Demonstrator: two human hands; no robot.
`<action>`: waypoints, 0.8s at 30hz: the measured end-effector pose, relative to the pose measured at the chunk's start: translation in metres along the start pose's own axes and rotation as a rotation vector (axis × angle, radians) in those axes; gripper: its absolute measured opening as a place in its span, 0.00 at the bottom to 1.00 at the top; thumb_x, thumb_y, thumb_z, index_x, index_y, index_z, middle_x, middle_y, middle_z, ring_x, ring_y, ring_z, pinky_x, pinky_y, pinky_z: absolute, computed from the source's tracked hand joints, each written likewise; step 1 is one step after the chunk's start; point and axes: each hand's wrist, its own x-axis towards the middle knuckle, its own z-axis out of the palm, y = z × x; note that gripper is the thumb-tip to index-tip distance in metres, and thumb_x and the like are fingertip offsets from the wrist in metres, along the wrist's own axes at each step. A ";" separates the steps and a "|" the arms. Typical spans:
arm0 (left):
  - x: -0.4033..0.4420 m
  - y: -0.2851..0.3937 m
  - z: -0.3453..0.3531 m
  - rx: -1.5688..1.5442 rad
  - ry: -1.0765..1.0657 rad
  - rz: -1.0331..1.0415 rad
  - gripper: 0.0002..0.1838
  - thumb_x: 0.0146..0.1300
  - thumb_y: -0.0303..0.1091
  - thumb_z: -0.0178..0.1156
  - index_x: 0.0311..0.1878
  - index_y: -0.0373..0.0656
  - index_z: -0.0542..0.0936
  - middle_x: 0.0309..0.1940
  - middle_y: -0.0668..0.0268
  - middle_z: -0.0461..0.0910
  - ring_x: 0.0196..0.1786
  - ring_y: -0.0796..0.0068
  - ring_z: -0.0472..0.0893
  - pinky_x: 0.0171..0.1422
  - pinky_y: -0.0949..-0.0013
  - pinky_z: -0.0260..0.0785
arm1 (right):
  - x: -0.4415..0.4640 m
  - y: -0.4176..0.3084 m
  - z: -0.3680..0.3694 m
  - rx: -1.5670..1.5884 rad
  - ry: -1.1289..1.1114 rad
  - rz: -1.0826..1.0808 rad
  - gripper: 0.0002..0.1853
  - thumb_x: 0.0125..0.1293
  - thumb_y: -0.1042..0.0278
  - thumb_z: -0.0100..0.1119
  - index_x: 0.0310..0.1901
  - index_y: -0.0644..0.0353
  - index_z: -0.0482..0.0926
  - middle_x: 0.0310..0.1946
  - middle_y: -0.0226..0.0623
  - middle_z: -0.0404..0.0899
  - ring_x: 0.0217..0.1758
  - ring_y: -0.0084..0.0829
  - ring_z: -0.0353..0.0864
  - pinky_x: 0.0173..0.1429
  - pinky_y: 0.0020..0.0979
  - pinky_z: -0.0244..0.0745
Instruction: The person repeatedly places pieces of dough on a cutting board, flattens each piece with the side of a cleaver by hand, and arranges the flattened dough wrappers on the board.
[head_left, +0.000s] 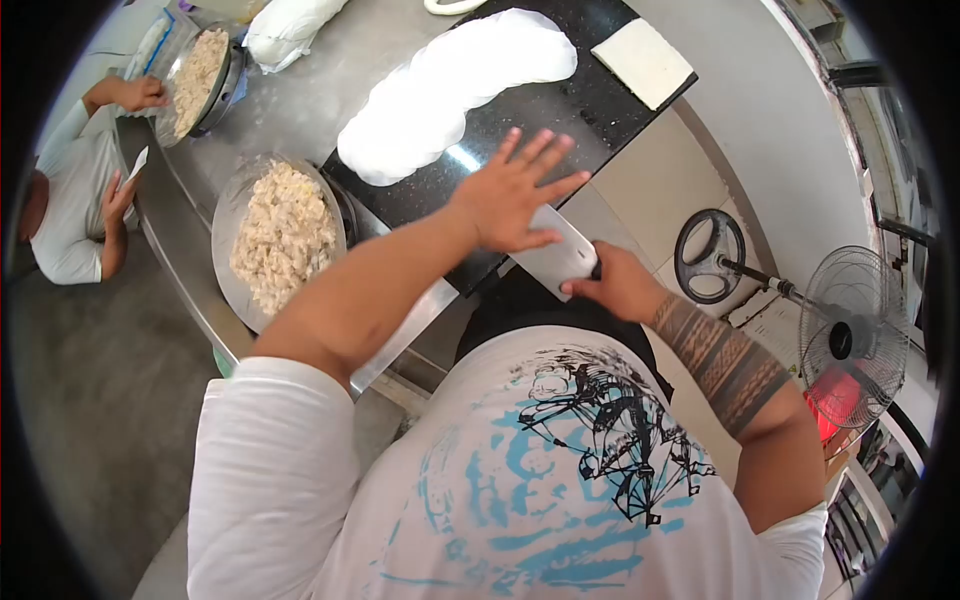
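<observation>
My left hand [515,200] is open with its fingers spread, palm down, above the front edge of the black stone slab [610,110]. It holds nothing. My right hand [618,285] is closed on the dark handle of a dough scraper [553,250] with a broad, pale flat blade. The blade is close to my left thumb; I cannot tell whether they touch. A long, smooth roll of white dough [450,95] lies across the slab beyond my left hand. On the slab's right corner is a flat pale square of dough [644,62].
A bowl of chunky pale filling [285,235] stands left of my left forearm. Farther back are another filling bowl [200,80] and a wrapped white lump [290,30]. A co-worker [80,200] is at the far left. A standing fan [850,335] is at right.
</observation>
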 end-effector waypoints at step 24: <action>0.059 -0.045 -0.004 0.051 0.183 0.032 0.46 0.69 0.66 0.63 0.88 0.66 0.62 0.88 0.48 0.54 0.88 0.38 0.57 0.87 0.28 0.46 | 0.043 0.004 -0.047 -0.020 0.044 0.067 0.30 0.65 0.49 0.81 0.53 0.69 0.83 0.38 0.55 0.88 0.42 0.51 0.90 0.49 0.46 0.82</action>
